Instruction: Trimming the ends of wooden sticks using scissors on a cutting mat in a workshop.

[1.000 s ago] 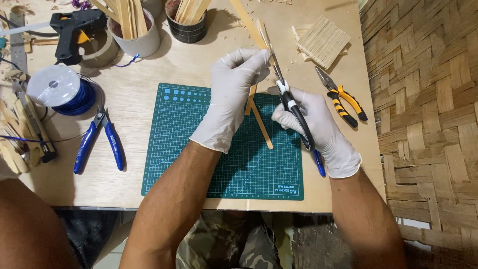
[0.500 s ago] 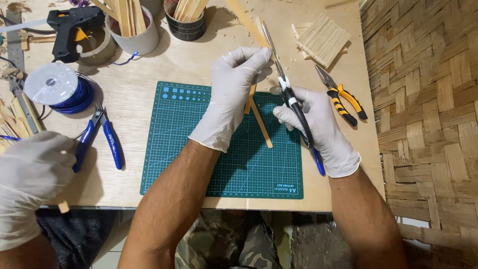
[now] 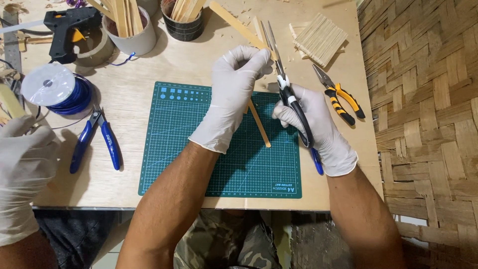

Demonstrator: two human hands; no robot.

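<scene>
Both my hands wear white gloves above a green cutting mat. My left hand pinches a long thin wooden stick that slants down over the mat. My right hand grips black-handled scissors; their blades point up and away beside the stick's upper end, next to my left fingertips. Whether the blades touch the stick I cannot tell.
Yellow-handled pliers and a panel of glued sticks lie at the right. Blue-handled pliers, a spool of blue wire, a black glue gun and cups of sticks stand left and back. Another person's gloved hand is at the left edge.
The other person's gloved hand has come into view at the left and risen beside the table. My own hands, stick and scissors have hardly moved.
</scene>
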